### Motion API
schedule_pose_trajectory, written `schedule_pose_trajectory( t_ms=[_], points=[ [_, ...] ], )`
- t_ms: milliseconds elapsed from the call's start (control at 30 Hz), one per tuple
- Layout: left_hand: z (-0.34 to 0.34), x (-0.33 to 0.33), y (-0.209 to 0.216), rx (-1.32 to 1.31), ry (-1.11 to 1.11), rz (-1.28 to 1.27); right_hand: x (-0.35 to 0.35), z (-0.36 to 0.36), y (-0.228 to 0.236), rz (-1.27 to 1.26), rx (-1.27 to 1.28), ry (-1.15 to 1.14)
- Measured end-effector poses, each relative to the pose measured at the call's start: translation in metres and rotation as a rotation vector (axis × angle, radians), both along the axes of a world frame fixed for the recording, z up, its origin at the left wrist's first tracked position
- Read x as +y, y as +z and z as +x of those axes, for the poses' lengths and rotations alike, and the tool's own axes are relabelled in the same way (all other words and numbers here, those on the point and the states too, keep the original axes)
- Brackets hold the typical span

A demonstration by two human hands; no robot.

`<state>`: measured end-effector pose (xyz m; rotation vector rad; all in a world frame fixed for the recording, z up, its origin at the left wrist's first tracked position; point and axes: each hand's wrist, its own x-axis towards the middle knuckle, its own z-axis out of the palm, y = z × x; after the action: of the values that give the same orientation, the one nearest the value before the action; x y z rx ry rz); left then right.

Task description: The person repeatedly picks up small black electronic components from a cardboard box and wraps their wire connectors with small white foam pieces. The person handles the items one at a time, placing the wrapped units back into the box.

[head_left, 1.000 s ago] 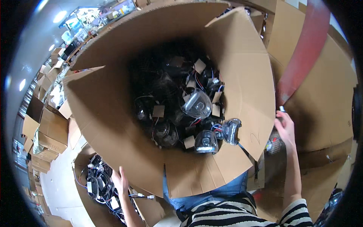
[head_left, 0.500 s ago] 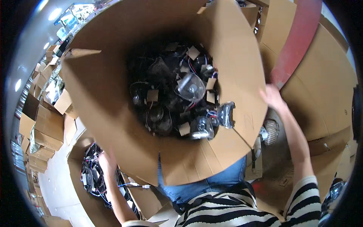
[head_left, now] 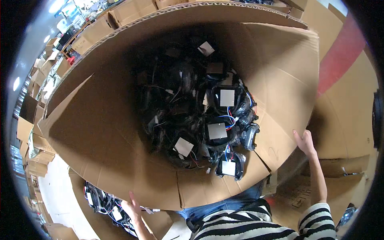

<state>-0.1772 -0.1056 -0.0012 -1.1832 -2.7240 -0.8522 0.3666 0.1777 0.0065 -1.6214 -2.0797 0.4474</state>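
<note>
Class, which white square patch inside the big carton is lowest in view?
The patch on the black-cased lamp, by the near carton wall; the other white squares inside all sit higher.

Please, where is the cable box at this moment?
In the head view, the cable box is at the lower left, partly hidden by the left hand and the large carton.

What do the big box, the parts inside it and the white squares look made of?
Big box: matte brown corrugated cardboard, going by its ridged edge.
Parts: probably glossy plastic, mostly dark, judging by highlights.
White squares: perhaps matte paper or card, given flat faces.
</note>
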Motion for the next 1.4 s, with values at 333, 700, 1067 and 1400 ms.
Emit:
schedule_pose_trajectory(
  t_ms=[333,700,1067,1400],
  points=[
    [-0.003,0.006,0.01,0.042,-0.033,-0.099,0.007,-0.005,0.005,-0.039,-0.023,-0.065],
    [0.089,0.014,0.002,-0.082,-0.183,0.303,-0.111,-0.03,0.041,-0.231,0.324,0.125],
    [0.061,0.178,-0.051,0.202,-0.666,-0.097,-0.176,-0.128,0.023,-0.885,0.5,0.698],
    [0.021,0.268,-0.049,0.714,-0.723,-0.397,-0.169,-0.139,0.013,-0.775,0.596,0.721]
  ],
)
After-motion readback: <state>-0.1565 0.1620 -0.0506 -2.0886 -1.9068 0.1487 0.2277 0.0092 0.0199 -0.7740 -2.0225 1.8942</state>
